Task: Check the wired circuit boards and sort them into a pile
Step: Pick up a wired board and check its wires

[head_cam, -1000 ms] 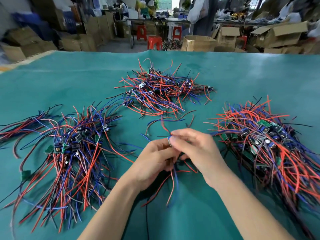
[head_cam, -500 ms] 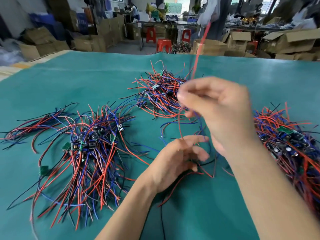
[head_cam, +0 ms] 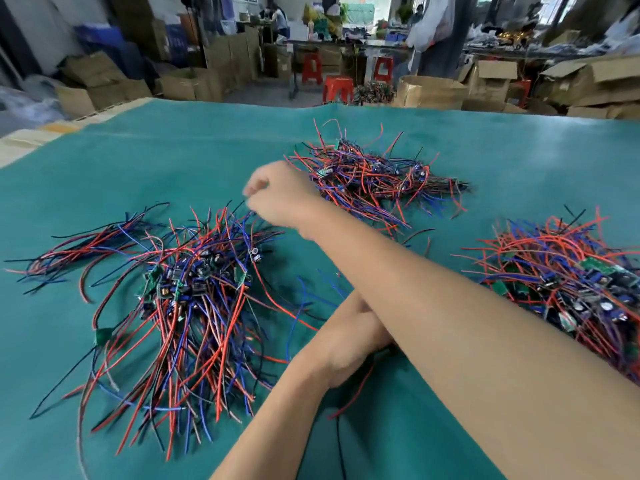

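Three heaps of wired circuit boards with red, blue and black leads lie on the green mat: a left pile, a far middle pile and a right pile. My right hand reaches across to the far edge of the left pile, its fingers curled and blurred, with thin wire ends right at the fingertips. My left hand rests on the mat under my right forearm, which hides its fingers. A red wire and a black one trail out below it.
A few loose wires lie between the left pile and my arms. Past the mat's far edge stand cardboard boxes and red stools. A pale table edge shows at the far left.
My right hand has swung from above the middle of the mat, where it held up a wired board, over to the left pile. My right forearm now covers my left hand.
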The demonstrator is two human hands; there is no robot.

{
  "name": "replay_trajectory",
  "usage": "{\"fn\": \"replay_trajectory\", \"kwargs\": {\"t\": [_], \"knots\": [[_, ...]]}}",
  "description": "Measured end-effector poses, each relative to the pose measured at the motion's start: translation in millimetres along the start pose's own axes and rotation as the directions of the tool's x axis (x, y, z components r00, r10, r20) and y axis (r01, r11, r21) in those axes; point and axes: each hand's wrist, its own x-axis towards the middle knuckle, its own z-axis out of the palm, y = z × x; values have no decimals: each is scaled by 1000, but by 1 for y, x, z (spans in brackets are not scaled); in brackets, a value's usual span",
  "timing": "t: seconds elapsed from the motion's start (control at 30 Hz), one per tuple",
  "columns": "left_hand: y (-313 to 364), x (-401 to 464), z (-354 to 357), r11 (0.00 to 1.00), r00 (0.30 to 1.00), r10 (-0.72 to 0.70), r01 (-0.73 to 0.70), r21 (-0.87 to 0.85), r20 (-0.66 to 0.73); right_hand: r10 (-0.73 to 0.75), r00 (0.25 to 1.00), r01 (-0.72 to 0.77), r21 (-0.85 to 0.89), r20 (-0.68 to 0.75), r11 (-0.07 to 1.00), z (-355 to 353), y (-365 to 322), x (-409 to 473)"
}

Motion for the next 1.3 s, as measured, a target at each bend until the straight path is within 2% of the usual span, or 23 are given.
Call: {"fn": "replay_trajectory", "kwargs": {"t": [0.07,0.17,0.23,0.33,0.4,0.57,0.77,0.97,1.17,1.3], "knots": [[1,1,2,1000,1000,4,-4,9,-10,57,997,-50,-143,48,988,-1,28,12],[1,2,1,1000,1000,0,0,-6,1,105,982,-62,-261,157,963,6,53,23],[2,2,1,1000,1000,5,-4,-24,21,96,986,-47,-321,138,946,12,64,27],[2,2,-2,1000,1000,1,-1,-18,29,65,998,-57,-327,13,943,19,76,29],[1,3,-2,1000,1000,11,-11,-2,17,73,997,-76,-322,-21,944,19,80,27],[3,5,0,1000,999,4,-3,-16,42,105,984,-134,-205,-147,969,-2,91,21],[3,5,0,999,999,-18,19,-26,35,143,989,-146,-246,-33,958,-14,112,6],[4,4,-1,996,998,-21,26,-87,56,70,996,-83,-281,-55,956,4,102,7],[5,5,-2,996,998,-43,46,-74,41,108,987,-127,-164,-120,978,-23,107,-8],[4,5,-4,991,998,-59,61,-115,14,142,952,-118,102,-271,988,-72,114,-48]]}}
